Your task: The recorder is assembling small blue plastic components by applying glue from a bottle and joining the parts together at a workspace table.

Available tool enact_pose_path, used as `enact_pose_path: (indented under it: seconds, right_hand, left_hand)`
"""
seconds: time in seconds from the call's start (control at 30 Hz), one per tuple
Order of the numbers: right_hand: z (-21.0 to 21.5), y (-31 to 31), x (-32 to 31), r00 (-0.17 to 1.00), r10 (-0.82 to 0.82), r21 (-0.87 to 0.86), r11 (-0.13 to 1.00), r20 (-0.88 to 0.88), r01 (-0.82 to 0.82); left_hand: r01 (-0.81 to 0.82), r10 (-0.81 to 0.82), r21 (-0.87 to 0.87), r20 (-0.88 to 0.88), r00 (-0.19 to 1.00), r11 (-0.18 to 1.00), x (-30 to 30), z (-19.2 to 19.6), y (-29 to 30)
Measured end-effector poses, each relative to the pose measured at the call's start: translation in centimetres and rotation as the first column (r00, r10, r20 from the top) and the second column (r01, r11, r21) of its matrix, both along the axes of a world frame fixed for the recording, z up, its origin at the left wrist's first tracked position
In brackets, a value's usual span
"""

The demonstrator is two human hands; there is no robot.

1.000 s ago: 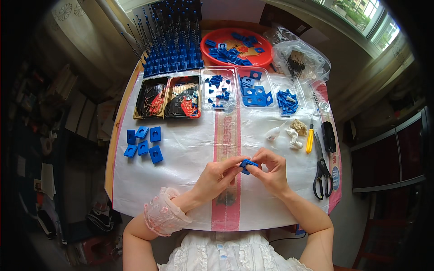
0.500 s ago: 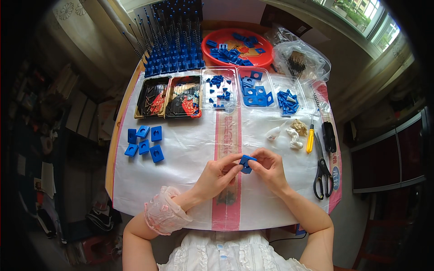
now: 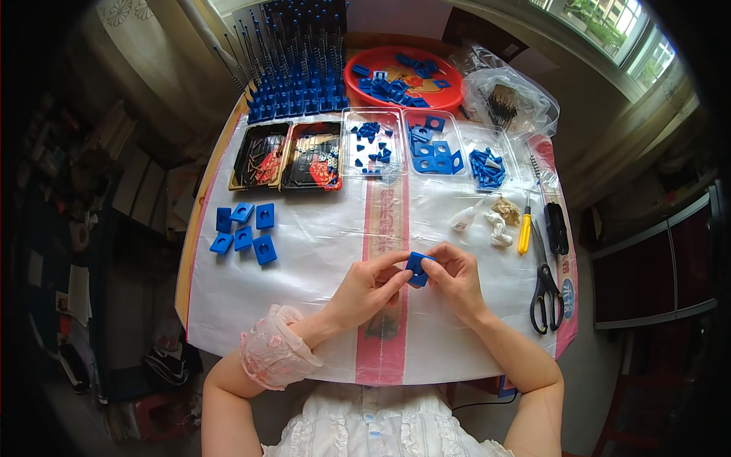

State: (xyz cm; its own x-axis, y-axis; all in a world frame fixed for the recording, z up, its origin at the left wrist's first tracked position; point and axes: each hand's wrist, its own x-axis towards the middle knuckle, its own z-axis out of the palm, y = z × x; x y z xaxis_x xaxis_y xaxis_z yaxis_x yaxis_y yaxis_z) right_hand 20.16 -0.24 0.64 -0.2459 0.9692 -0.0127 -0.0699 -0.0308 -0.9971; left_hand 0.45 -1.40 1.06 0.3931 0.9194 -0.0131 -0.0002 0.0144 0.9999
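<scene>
Between my two hands, above the near middle of the table, is a small blue plastic block (image 3: 419, 268). My left hand (image 3: 371, 289) grips its left side between thumb and fingers. From the other side my right hand (image 3: 454, 279) pinches it, thumb on the face toward me. My fingers cover part of the block, so its full shape is hidden. To the left, several similar blue blocks with round openings (image 3: 243, 238) lie loosely grouped on the white sheet (image 3: 304, 266).
Across the back stand black trays of screws and nuts (image 3: 287, 156), clear boxes of blue parts (image 3: 407, 141), a red basin (image 3: 449, 97) and upright spring-topped pieces (image 3: 297, 99). Scissors (image 3: 545, 293), a yellow-handled screwdriver (image 3: 525, 232) and crumpled tissue (image 3: 499, 228) lie right.
The blue block has been turned between my fingers, so that more of its flat face shows. Both hands remain in nearly the same place.
</scene>
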Motion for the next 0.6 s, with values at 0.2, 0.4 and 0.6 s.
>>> enact_pose_path:
  seconds: [0.2,0.4,0.6]
  right_hand:
    - [-0.37,0.09,0.06,1.0,0.0,0.031,1.0,-0.004,0.0]
    - [-0.64,0.07,-0.02,1.0,-0.006,0.034,0.999,-0.013,0.006]
    - [-0.68,-0.03,-0.28,0.999,-0.027,0.028,0.999,-0.034,0.028]
  left_hand:
    - [-0.001,0.001,0.008,0.012,1.0,1.0,0.06,0.26,-0.2]
    - [-0.006,0.005,0.039,0.002,1.0,0.999,-0.01,-0.06,-0.3]
    - [0.002,-0.003,0.045,0.028,1.0,0.999,0.06,-0.22,-0.22]
